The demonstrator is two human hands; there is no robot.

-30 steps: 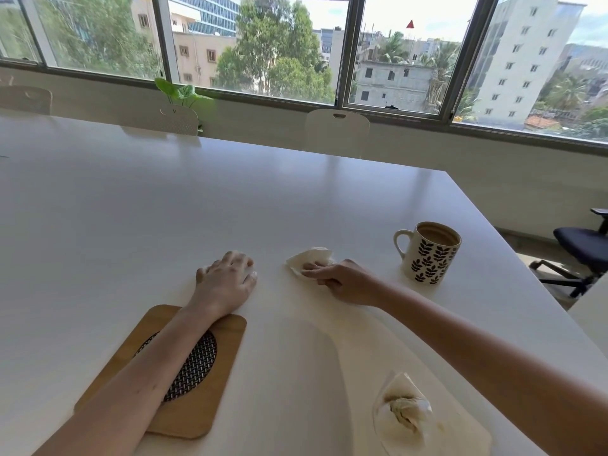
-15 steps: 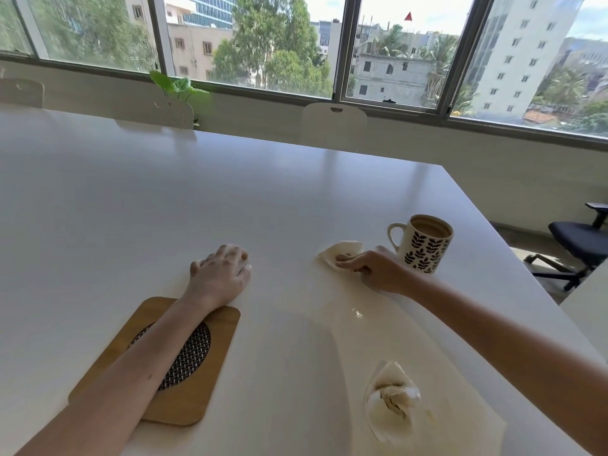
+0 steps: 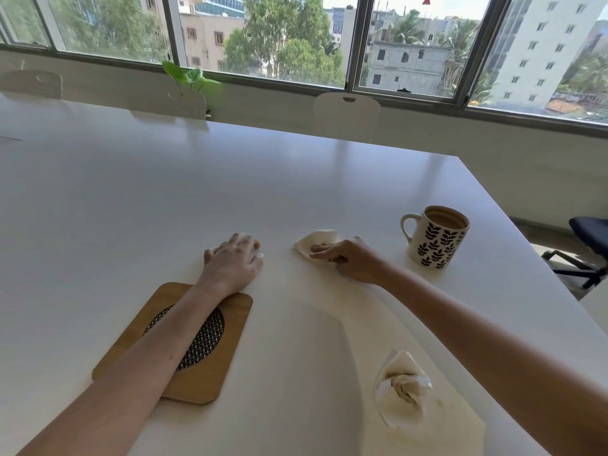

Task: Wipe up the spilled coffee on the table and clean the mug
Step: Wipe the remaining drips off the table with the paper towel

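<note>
Sitting under a long run of windows [image 3: 263,44], with pale chairs [image 3: 347,110] tucked along the far side and a leafy plant [image 3: 190,75] on the sill: a wide white table [image 3: 164,192], glossy and reflecting daylight.

Standing upright right of the hands, near the table's right edge: the mug [image 3: 434,236], cream with dark leaf print, handle turned toward the hands, brown coffee showing inside. Probably ceramic, so stiff, breakable and fairly weighty while holding liquid; best taking it by the handle or round the body, keeping it level.

Pressing down left of the mug: right hand [image 3: 352,261], grip with fingers laid fairly straight over a folded napkin [image 3: 317,245], pushing it flat against the table rather than pinching it. Looking soft, light and limp, likely tearing once soaked; flat pressure suiting it better than a pull.

Resting further left of the mug: left hand [image 3: 232,261], grip relaxed, fingers loosely spread on the bare table, holding nothing, forearm lying across a wooden trivet [image 3: 184,343] with a woven dark centre.

Lying nearer the viewer than the mug: a crumpled, stained tissue [image 3: 403,386] on a faintly yellowish patch of the table. Hard telling how much spill is left; only pale sheen showing near the napkin. Showing beyond the mug, off the table: part of a dark office chair [image 3: 589,232].
</note>
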